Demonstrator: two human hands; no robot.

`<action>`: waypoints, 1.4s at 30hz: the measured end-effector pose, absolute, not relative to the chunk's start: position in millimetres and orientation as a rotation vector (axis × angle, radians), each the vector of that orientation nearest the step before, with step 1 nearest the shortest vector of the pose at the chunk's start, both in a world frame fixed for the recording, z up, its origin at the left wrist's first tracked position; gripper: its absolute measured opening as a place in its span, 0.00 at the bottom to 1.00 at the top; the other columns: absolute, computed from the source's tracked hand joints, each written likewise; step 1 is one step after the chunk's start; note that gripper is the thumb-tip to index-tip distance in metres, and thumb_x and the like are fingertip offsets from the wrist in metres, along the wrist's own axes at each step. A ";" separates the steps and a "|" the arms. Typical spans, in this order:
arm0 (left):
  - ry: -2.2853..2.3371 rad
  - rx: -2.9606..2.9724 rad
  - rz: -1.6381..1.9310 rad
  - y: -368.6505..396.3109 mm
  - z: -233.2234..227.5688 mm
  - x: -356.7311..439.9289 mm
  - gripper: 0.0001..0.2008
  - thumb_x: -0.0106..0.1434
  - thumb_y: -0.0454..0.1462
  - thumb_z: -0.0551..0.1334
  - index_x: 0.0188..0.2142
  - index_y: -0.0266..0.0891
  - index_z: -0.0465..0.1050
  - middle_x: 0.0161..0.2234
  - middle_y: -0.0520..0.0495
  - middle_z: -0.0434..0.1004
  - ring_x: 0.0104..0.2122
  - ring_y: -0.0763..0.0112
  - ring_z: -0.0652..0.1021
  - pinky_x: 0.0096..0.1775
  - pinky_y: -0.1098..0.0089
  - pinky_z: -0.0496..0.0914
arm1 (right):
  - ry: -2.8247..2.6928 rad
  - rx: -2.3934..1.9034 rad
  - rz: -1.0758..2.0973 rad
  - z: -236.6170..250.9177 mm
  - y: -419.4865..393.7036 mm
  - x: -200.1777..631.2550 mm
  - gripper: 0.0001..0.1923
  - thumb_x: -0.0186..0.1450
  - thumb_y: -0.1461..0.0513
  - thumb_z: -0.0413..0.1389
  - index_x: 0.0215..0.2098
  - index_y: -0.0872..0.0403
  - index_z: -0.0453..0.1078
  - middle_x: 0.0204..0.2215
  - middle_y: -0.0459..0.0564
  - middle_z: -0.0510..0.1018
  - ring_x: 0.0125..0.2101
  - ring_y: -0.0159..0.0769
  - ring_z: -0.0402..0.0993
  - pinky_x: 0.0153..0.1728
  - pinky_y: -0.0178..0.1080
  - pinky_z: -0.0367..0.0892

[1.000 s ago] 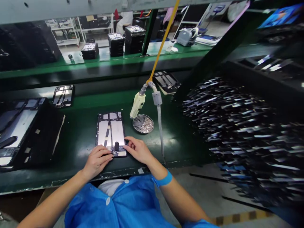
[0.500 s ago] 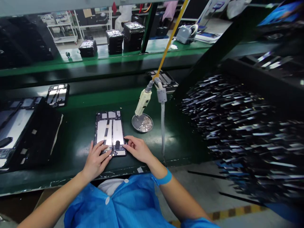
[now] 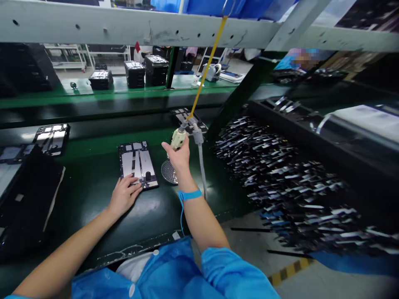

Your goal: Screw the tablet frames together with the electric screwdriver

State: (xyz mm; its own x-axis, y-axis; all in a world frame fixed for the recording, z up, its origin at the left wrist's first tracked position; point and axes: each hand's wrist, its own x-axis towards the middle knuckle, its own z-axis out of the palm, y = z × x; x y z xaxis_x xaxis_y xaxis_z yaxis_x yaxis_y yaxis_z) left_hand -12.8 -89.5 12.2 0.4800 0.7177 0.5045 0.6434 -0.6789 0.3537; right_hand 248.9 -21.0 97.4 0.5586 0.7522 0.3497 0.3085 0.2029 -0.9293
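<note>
A tablet (image 3: 140, 160) with its inside bared, showing pale battery panels and a dark strip, lies on the green bench. My left hand (image 3: 124, 196) rests with spread fingers on its lower left corner. Hanging from a yellow cord, a cream electric screwdriver (image 3: 178, 139) is within reach of my right hand (image 3: 180, 158). That hand is open around the tool, thumb out to the left and fingers at the right side, partly hidden; a firm hold cannot be seen. Below it, a round perforated dish (image 3: 168, 171) of small screws is partly covered by the hand.
Another opened tablet (image 3: 52, 137) lies at the left, beside a large dark stack (image 3: 28, 195). One more tablet (image 3: 199, 124) is behind the screwdriver. A grey cable (image 3: 202, 166) hangs nearby. At right stands a dense rack of thin dark parts (image 3: 280, 174). A metal beam (image 3: 131, 27) crosses above.
My right hand has left the tablet's right edge and moved up to the screwdriver. My left hand stays on the tablet's lower left. The view has tilted up and turned right.
</note>
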 end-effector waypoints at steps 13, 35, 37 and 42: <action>1.196 2.606 1.021 -89.6 4.2 -3.6 0.08 0.73 0.38 0.62 0.46 0.44 0.81 0.51 0.42 0.82 0.58 0.51 0.78 0.60 0.40 0.67 | -1.018 -1.161 0.503 74.9 -80.6 247.9 0.12 0.61 0.56 0.66 0.40 0.53 0.74 0.30 0.45 0.80 0.20 0.28 0.73 0.26 0.36 0.74; 1.183 2.557 0.948 -92.0 10.2 -6.7 0.10 0.74 0.38 0.60 0.49 0.44 0.81 0.55 0.42 0.81 0.60 0.51 0.77 0.61 0.40 0.68 | -1.034 -1.153 0.522 67.5 -89.2 246.1 0.11 0.64 0.58 0.65 0.41 0.50 0.70 0.28 0.42 0.76 0.20 0.29 0.72 0.23 0.36 0.71; 1.157 2.554 0.954 -89.7 9.8 -6.4 0.10 0.74 0.37 0.60 0.49 0.44 0.80 0.55 0.42 0.81 0.61 0.51 0.76 0.61 0.40 0.68 | -1.024 -1.161 0.516 71.8 -89.1 246.9 0.10 0.64 0.58 0.64 0.41 0.51 0.71 0.26 0.41 0.75 0.20 0.29 0.72 0.24 0.36 0.71; 1.142 2.542 0.970 -86.2 9.3 -1.7 0.10 0.73 0.36 0.61 0.50 0.44 0.80 0.54 0.42 0.81 0.60 0.51 0.77 0.61 0.39 0.68 | -1.010 -1.060 0.498 90.8 -88.9 229.2 0.08 0.66 0.58 0.61 0.43 0.49 0.70 0.29 0.42 0.76 0.19 0.29 0.72 0.23 0.37 0.71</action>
State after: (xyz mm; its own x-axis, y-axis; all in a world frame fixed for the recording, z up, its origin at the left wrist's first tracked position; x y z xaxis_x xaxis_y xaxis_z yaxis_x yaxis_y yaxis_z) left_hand -1.7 -86.2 9.3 0.4892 0.7232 0.4875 0.5981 -0.6850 0.4160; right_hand 229.2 -88.9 90.8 0.4831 0.7586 0.4373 0.1150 0.4401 -0.8905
